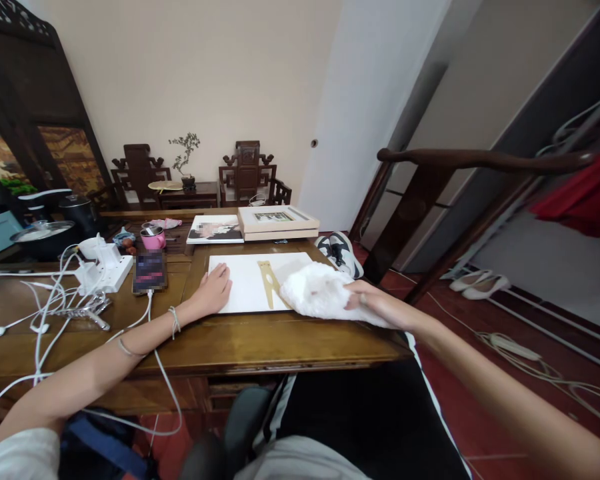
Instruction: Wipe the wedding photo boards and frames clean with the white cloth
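A white flat panel [243,283] lies on the wooden table in front of me. My left hand [216,288] rests flat on its left end, fingers stretched out and holding nothing. A gold-coloured, angular shape [269,283] shows on the middle of the panel; whether it is painted or laid on, I cannot tell. Over the panel's right part spreads a bunched white fluffy cloth [317,290]. My right hand [363,298] grips this cloth at its right side, with some fingers hidden in the pile.
Behind the panel lie a picture [215,229] and a boxy frame [279,221]. To the left are a phone [149,272], a power strip [111,268] with tangled white cables, a pink cup [153,238] and a lidded pot [43,233]. A chair [410,207] stands at right.
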Demonstrator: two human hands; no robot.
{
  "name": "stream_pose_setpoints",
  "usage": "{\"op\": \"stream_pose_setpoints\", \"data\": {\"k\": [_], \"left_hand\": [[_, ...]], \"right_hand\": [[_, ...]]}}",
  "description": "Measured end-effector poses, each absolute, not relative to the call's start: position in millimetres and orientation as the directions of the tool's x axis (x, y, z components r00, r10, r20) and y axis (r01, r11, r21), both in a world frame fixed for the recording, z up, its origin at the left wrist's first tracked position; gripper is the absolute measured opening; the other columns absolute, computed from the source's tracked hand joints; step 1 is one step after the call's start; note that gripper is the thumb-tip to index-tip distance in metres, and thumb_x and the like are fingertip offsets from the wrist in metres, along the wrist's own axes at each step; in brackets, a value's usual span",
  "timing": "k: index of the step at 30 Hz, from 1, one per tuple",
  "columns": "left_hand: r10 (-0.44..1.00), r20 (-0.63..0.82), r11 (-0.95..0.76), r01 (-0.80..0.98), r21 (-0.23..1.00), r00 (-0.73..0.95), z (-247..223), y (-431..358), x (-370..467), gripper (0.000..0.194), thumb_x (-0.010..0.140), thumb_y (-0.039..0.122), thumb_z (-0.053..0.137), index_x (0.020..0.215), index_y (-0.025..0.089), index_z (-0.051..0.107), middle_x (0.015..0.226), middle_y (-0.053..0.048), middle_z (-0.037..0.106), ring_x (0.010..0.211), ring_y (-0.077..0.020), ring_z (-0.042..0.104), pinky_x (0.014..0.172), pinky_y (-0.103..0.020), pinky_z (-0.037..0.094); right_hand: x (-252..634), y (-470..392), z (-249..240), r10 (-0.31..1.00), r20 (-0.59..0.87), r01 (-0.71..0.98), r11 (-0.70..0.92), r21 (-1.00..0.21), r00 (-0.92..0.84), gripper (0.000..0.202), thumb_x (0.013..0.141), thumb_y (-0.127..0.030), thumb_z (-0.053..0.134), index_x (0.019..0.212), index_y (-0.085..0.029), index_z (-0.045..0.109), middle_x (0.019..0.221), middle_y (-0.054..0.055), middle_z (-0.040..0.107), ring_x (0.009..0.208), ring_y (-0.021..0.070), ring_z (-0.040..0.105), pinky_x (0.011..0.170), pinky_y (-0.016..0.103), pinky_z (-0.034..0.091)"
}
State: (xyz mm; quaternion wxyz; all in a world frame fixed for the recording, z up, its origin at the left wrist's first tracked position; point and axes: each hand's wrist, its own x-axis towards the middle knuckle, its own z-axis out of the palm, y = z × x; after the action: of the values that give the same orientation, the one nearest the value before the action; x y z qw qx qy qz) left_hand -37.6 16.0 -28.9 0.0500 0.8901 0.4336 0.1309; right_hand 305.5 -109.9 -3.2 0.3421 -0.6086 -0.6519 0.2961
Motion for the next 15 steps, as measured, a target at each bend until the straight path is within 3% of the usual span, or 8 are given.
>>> {"op": "stream_pose_setpoints", "data": {"k": [3,9,15], "left_hand": [[0.777,0.21,-0.628,0.747,0.217,0.593,-30.2,17.6,-37.9,0.042,0.095,0.026,0.026,0.132,0.011,0.04,0.148,-0.018,0.036,0.142,-0.0259,0.026,0.114,-0.049,0.025],[0.776,0.21,-0.63,0.743,0.225,0.595,-30.3,18.1,-38.2,0.041,0.095,0.026,0.026,0.131,0.012,0.04,0.148,-0.018,0.037,0.142,-0.0256,0.026,0.115,-0.049,0.024],[0.784,0.174,-0.621,0.753,0.219,0.596,-25.6,15.3,-38.2,0.044,0.096,0.028,0.025,0.134,0.01,0.038,0.15,-0.019,0.033,0.143,-0.0264,0.024,0.115,-0.05,0.024]], "right_hand": [[309.9,-106.8,-1.2,0.997,0.05,0.56,0.014,-0.829,0.05,0.012,0.054,-0.03,0.051,0.056,-0.022,0.06,0.086,0.006,0.062,0.083,0.0253,0.053,0.077,0.036,0.043],[285.7,-30.6,5.6,0.986,0.168,0.543,0.139,-0.828,0.005,0.012,0.054,-0.031,0.044,0.051,-0.021,0.051,0.07,0.003,0.055,0.076,0.0221,0.049,0.075,0.034,0.04],[272.0,14.1,4.5,0.961,0.271,0.579,0.19,-0.793,0.056,0.012,0.057,-0.032,0.042,0.056,-0.021,0.048,0.074,0.002,0.055,0.082,0.0228,0.047,0.078,0.033,0.036]]}}
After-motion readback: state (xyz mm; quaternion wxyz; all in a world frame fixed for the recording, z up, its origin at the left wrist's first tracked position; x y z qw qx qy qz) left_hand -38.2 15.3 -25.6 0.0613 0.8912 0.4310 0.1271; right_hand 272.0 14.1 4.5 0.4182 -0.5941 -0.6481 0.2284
